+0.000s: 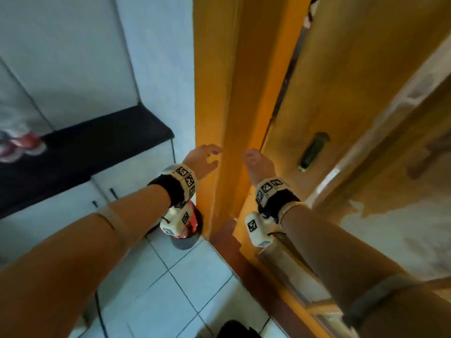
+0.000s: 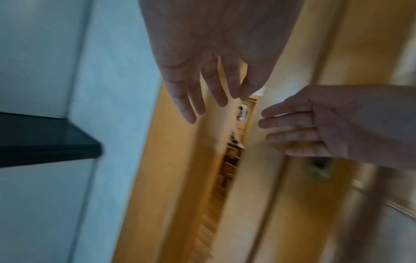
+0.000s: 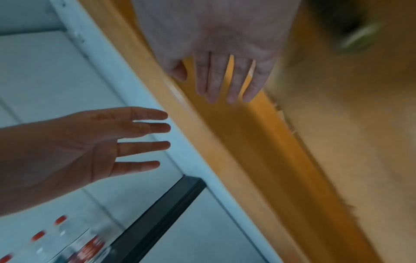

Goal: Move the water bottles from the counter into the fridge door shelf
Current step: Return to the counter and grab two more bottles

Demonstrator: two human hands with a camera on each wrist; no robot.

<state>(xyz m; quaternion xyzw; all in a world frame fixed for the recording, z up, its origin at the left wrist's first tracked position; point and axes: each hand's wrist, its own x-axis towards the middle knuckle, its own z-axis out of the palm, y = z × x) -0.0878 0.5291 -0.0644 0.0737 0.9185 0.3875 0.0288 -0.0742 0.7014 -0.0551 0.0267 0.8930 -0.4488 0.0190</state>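
Observation:
Water bottles point(image 1: 20, 145) with red caps and red-and-white labels stand blurred at the far left of the black counter point(image 1: 102, 145). The right wrist view shows their red caps point(image 3: 60, 220) at its lower left, beside the counter's edge point(image 3: 162, 210). My left hand point(image 1: 207, 159) and right hand point(image 1: 255, 161) are held out side by side in front of an orange door frame, well right of the bottles. Both hands are empty, with fingers loosely spread, as the left wrist view point(image 2: 202, 92) and right wrist view point(image 3: 225, 81) confirm. No fridge is in view.
An orange door frame point(image 1: 217, 81) rises straight ahead. Right of it a wooden door point(image 1: 353, 81) with a dark handle point(image 1: 314, 150) stands slightly ajar. White cabinets point(image 1: 61, 228) sit under the counter. A red and grey object point(image 1: 194, 228) rests on the white tiled floor point(image 1: 185, 284).

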